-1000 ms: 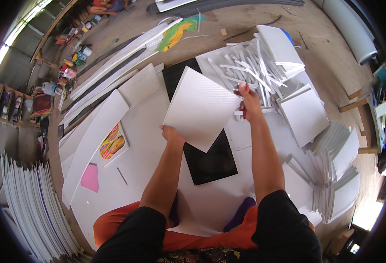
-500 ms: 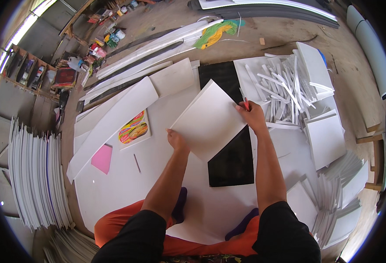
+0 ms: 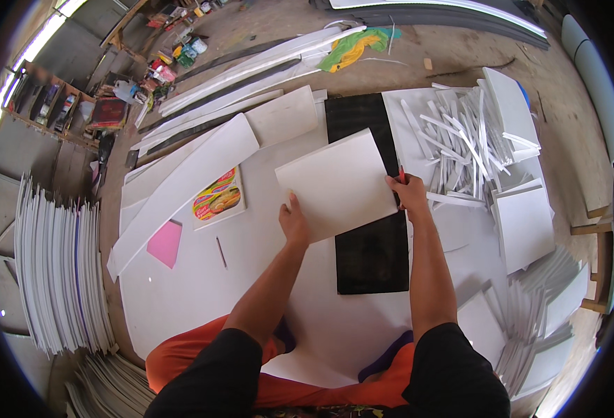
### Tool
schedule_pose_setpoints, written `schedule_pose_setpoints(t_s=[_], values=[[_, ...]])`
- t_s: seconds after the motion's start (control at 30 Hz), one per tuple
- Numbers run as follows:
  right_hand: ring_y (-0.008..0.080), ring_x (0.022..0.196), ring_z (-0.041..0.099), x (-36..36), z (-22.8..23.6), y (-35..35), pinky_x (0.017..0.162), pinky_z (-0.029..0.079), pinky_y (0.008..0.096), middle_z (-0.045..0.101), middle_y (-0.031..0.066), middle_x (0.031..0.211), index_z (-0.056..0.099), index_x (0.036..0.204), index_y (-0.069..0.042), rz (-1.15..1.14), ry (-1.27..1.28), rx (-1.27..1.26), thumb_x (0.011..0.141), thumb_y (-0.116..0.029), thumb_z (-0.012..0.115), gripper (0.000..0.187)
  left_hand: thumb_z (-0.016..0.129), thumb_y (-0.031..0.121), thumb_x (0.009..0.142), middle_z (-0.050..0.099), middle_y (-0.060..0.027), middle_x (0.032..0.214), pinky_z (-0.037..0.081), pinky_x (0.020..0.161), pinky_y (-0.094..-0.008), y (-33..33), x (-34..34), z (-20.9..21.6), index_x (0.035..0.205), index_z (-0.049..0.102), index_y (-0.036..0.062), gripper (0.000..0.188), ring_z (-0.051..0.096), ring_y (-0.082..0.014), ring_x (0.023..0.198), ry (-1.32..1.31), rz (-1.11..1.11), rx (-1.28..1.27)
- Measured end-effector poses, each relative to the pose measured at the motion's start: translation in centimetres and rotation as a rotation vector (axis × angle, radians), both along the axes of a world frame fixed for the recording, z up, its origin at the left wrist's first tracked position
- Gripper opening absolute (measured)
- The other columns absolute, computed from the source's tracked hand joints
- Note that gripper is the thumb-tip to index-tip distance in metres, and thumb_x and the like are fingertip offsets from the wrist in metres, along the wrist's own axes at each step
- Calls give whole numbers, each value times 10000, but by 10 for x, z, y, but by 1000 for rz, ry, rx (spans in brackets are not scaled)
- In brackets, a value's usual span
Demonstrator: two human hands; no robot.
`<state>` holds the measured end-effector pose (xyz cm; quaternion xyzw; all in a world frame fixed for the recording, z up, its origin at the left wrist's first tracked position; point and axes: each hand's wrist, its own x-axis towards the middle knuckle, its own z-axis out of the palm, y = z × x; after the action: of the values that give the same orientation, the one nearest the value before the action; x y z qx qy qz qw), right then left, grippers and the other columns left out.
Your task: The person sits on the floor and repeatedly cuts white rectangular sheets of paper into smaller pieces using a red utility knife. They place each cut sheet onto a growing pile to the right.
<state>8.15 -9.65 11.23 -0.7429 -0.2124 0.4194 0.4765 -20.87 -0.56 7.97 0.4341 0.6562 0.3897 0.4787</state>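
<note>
A small stack of white rectangular sheets (image 3: 338,184) is between my hands, over a black board strip (image 3: 371,268). My left hand (image 3: 294,223) grips the stack's lower left edge, with the thumb side up against it. At the right edge, my right hand (image 3: 410,193) pinches the stack and also holds a red cutter (image 3: 402,175), its tip not clearly visible. Beneath everything lies a large white board (image 3: 251,279). On its left are a pen (image 3: 221,252), a pink piece (image 3: 164,244) and a panel with a colourful printed food picture (image 3: 218,202).
Thin white offcut strips (image 3: 460,139) are heaped at the right, beside white cut sheets (image 3: 525,226) and fanned piles (image 3: 540,313). Long white strips (image 3: 188,188) lie at the left. Tall stacked sheets (image 3: 59,272) stand far left. A green and yellow cloth (image 3: 355,49) lies beyond.
The white stack has turned clockwise, lying less diagonally. Both hands have shifted slightly right, and my left fingers have moved along the edge. The view has tilted a little.
</note>
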Motion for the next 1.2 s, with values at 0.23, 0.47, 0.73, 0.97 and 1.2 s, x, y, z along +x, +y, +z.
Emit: schedule_pose_setpoints(t_s=[0.23, 0.47, 0.73, 0.97, 1.2], values=[[92, 609, 533, 7, 21, -8, 454, 416, 267, 593, -19, 742, 712, 964, -41, -17, 25, 98, 856, -411, 815, 399, 577, 642, 967, 707, -219, 964, 510, 846, -457, 7, 0, 42, 1024, 667, -72, 722, 682, -367, 901, 577, -211, 106], [265, 846, 703, 0, -12, -9, 775, 519, 401, 723, 116, 864, 716, 991, -5, 163, -470, -170, 775, -369, 847, 443, 553, 701, 942, 731, -195, 1068, 514, 906, -464, 16, 2, 27, 1162, 694, -12, 760, 687, -374, 1020, 638, -330, -2], [162, 603, 606, 3, -45, -10, 547, 457, 334, 659, 61, 742, 687, 898, 8, -12, 35, -8, 866, -296, 808, 329, 608, 672, 928, 741, -183, 1022, 528, 866, -465, 32, -1, 35, 1133, 704, -1, 710, 707, -366, 976, 656, -353, 47], [82, 465, 438, 32, -23, -28, 430, 317, 281, 577, 0, 667, 696, 987, 22, -293, 347, 252, 981, -253, 711, 276, 704, 374, 990, 690, -53, 919, 493, 740, -266, 41, -18, 50, 1153, 690, -16, 424, 612, -99, 830, 183, -611, -11], [149, 575, 564, 72, 50, -38, 571, 467, 373, 656, 54, 732, 708, 996, 8, -392, -212, 298, 949, -192, 710, 206, 604, 359, 1059, 700, -67, 1179, 464, 987, -310, -4, -5, 27, 1297, 632, -47, 471, 618, -137, 1090, -309, -592, 27]])
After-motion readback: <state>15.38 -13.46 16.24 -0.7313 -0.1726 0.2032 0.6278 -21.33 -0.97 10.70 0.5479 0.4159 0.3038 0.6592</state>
